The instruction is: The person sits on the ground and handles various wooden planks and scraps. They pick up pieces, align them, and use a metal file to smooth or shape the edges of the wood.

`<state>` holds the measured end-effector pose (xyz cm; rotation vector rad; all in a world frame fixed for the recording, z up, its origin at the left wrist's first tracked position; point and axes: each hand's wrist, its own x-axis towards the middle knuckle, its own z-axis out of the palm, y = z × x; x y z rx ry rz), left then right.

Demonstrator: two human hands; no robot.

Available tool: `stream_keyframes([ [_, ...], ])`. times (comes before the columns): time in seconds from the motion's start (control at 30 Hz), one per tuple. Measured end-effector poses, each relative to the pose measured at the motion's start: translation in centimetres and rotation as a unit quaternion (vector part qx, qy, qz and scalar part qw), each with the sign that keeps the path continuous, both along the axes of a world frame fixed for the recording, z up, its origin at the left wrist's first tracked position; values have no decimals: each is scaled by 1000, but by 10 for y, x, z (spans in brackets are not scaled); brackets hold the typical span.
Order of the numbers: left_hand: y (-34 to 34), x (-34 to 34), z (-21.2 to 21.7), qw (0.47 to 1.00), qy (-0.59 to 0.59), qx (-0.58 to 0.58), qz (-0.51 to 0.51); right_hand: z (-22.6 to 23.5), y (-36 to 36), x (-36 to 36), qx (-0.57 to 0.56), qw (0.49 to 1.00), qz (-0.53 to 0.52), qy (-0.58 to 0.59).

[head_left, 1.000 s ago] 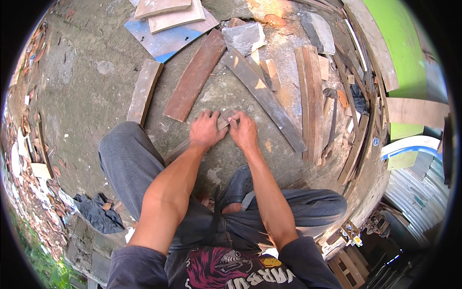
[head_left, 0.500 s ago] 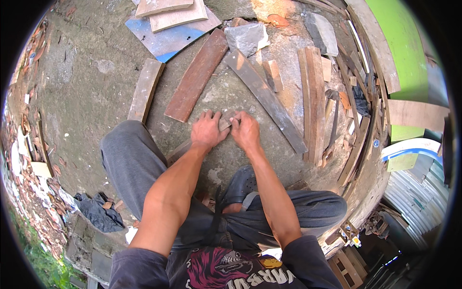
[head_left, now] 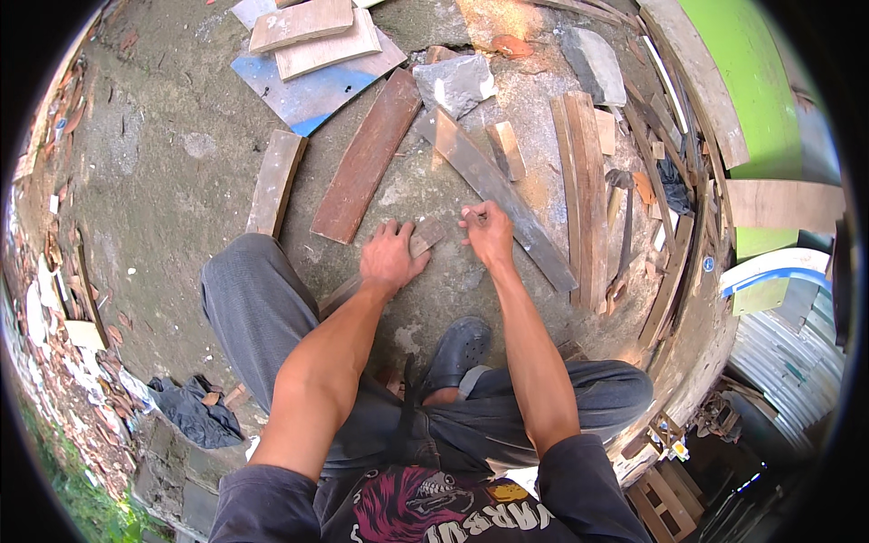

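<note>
Holding wood strip (head_left: 427,236), concrete ground (head_left: 172,217), green panel (head_left: 749,81)

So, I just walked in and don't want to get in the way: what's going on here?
The person's left hand lies over a narrow wooden strip on the concrete ground. The right hand is apart from the strip, just right of its far end, with its fingers curled; I can't tell whether they pinch anything small. Beyond the hands lie a reddish-brown board and a long grey plank, neither clearly held.
</note>
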<state>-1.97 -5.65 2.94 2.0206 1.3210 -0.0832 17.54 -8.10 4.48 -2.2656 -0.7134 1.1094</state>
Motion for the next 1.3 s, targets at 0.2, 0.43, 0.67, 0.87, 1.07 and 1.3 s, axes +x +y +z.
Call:
stream_keyframes([
  [0.2, -4, -3, -5, 1000, -20, 19, 13, 8, -16, -29, 66, 991, 109, -28],
  [0.43, -4, -2, -7, 1000, -13, 9, 18, 9, -23, -50, 110, 967, 188, -133],
  [0.67, -3, -2, -4, 999, -13, 30, 17, 11, -22, -55, 85, 967, 192, -143],
  [0.87, -1, 1, -3, 1000, -5, 6, 16, 7, -24, -51, 88, 966, 199, -142],
  [1.07, -2, 1, -2, 1000, -5, 17, 19, 12, -20, -54, 65, 952, 238, -182],
  [1.3, 0, -1, -2, 1000, 16, -25, 9, 10, -4, -38, 34, 978, 179, -101],
])
